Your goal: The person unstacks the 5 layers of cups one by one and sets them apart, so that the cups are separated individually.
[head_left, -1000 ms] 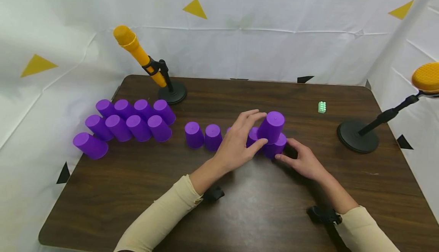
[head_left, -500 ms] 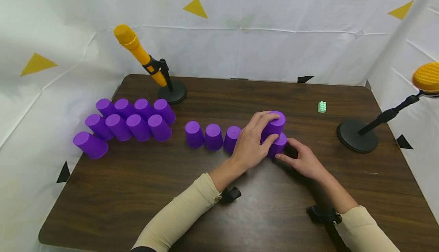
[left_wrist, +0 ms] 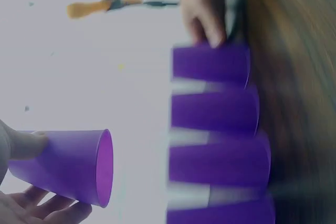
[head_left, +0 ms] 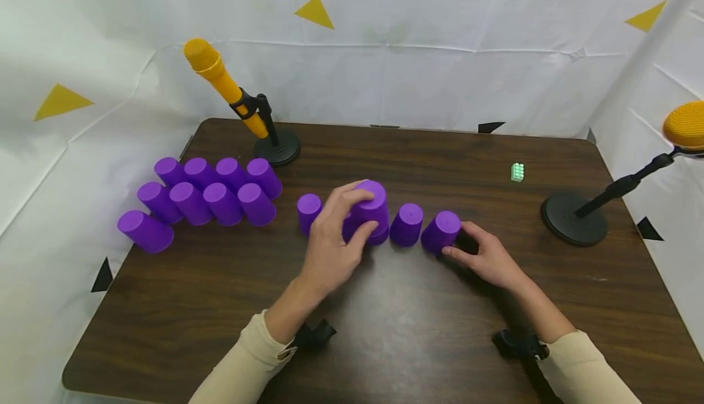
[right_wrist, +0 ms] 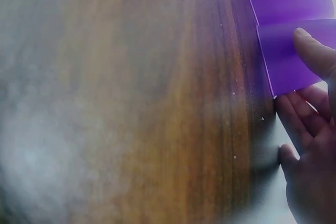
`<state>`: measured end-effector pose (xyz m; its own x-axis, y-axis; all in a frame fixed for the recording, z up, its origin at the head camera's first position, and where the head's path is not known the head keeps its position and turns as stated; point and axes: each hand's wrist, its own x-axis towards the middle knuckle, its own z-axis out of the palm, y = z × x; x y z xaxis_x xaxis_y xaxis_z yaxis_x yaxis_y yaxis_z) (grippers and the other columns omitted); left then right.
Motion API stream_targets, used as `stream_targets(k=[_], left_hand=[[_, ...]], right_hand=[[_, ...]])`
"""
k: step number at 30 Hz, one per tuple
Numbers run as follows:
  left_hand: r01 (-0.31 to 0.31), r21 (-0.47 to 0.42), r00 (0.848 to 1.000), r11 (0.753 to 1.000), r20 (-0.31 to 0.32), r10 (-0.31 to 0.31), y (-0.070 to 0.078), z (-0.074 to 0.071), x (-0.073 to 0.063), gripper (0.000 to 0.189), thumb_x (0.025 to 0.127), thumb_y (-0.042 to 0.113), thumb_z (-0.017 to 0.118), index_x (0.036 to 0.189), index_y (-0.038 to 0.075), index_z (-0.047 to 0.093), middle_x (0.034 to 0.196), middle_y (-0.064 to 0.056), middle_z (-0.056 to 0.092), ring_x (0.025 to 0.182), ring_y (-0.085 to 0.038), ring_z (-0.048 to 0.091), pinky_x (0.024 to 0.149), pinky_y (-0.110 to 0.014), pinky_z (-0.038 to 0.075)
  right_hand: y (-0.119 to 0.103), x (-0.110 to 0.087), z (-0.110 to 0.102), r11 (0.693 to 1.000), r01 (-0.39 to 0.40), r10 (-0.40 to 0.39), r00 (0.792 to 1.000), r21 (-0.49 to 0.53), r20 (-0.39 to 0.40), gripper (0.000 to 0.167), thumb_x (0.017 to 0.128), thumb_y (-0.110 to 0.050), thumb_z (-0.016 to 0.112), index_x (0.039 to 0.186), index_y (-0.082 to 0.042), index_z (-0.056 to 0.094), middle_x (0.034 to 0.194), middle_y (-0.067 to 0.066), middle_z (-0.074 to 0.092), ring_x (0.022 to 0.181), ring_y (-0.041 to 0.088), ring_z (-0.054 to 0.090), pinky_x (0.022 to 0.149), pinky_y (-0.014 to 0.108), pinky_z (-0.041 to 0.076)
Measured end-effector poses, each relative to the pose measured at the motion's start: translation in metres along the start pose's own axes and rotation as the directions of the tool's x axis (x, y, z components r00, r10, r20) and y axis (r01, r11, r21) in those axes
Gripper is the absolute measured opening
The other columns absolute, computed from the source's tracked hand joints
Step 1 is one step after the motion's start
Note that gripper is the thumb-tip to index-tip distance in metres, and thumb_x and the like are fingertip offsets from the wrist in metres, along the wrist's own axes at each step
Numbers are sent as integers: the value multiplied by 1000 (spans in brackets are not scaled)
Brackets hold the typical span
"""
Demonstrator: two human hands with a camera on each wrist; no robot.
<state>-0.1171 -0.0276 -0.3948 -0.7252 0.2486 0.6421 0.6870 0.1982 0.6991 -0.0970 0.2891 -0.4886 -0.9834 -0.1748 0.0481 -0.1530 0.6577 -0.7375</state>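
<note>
A purple cup [head_left: 371, 201], bottom up, is gripped by my left hand [head_left: 332, 236] between thumb and fingers. In the left wrist view this held cup [left_wrist: 68, 163] hangs apart from the row, its mouth toward the table. A row of upside-down purple cups [head_left: 406, 225] stands on the table below, partly hidden by my left hand. At the row's right end, my right hand [head_left: 486, 258] holds the last cup [head_left: 441, 231]. Its thumb [right_wrist: 310, 45] lies on the near side of that cup, with the other fingers at its right side.
Several more upside-down purple cups [head_left: 189, 203] stand grouped on the left of the table [head_left: 418, 343]. A yellow microphone [head_left: 220, 83] on a black stand is behind them. Another yellow microphone [head_left: 684, 124] leans at the right. A small green brick [head_left: 517, 172] lies toward the back.
The upper cup stood on the cups at the row's right end. My left hand took hold of it, lifted it off and carried it left over the row. My right hand stayed put.
</note>
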Motion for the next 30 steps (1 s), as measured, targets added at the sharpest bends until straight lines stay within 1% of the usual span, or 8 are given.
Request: stream_targets(k=[3, 5, 10, 13, 16, 20, 23, 30], left_hand=[[41, -35, 992, 999, -119, -45, -3, -36, -10, 41, 82, -9, 72, 119, 5, 60, 131, -8, 56, 117, -23, 56, 96, -37, 48], [73, -24, 976, 997, -202, -77, -9, -62, -19, 42, 80, -15, 71, 117, -1, 59, 128, -11, 57, 115, -24, 56, 94, -35, 50], [239, 114, 912, 964, -367, -182, -38, -124, -49, 43, 80, -16, 70, 119, -7, 56, 121, -15, 58, 105, -21, 59, 88, -25, 50], [369, 212, 865, 905, -433, -252, -59, -156, -65, 44, 82, -10, 72, 122, -1, 57, 119, -9, 58, 104, -17, 58, 89, -23, 49], [494, 315, 819, 810, -481, -313, -78, -182, -77, 44, 83, -4, 74, 123, 3, 57, 119, -8, 58, 104, -16, 55, 90, -29, 50], [598, 412, 778, 687, -505, -374, -97, -206, -85, 43, 84, 1, 74, 123, 6, 56, 120, -13, 57, 105, -22, 52, 89, -46, 51], [630, 448, 762, 634, -513, -395, -107, -215, -88, 43, 84, 3, 74, 123, 7, 55, 119, -17, 57, 106, -30, 52, 87, -51, 47], [659, 468, 744, 588, -520, -420, -117, -221, -89, 43, 83, 3, 75, 121, 6, 55, 117, -21, 57, 103, -37, 52, 87, -53, 38]], right_hand=[[0, 0, -1, 1000, -9, 9, 1000, -2, 1, 50, 89, -27, 74, 129, -3, 57, 125, 18, 62, 122, 38, 53, 104, 58, 35], [0, -1, -1, 1000, -12, 12, 1000, -6, 0, 51, 89, -28, 74, 130, -3, 57, 125, 18, 61, 122, 38, 52, 104, 59, 35], [1, -1, 1, 1000, -9, 9, 1000, -6, 2, 51, 89, -28, 74, 130, -3, 57, 125, 18, 61, 122, 38, 53, 104, 58, 35], [1, -1, 1, 1000, -4, 4, 1000, -4, 3, 50, 89, -27, 74, 130, -3, 57, 125, 18, 62, 121, 37, 53, 103, 58, 35], [1, -1, 1, 1000, -1, 1, 1000, -2, 1, 50, 89, -27, 74, 129, -3, 57, 124, 18, 62, 121, 37, 53, 104, 58, 35], [1, -2, 2, 1000, 1, -1, 1000, 2, -1, 50, 89, -26, 74, 129, -2, 57, 124, 17, 62, 121, 37, 53, 103, 58, 35], [1, -1, 1, 1000, 2, -2, 1000, 2, 1, 50, 89, -26, 74, 129, -2, 57, 124, 17, 62, 120, 37, 54, 103, 58, 35], [0, 0, 1, 1000, 4, -4, 1000, -2, 2, 49, 89, -27, 74, 129, -3, 57, 123, 18, 62, 120, 37, 54, 102, 59, 36]])
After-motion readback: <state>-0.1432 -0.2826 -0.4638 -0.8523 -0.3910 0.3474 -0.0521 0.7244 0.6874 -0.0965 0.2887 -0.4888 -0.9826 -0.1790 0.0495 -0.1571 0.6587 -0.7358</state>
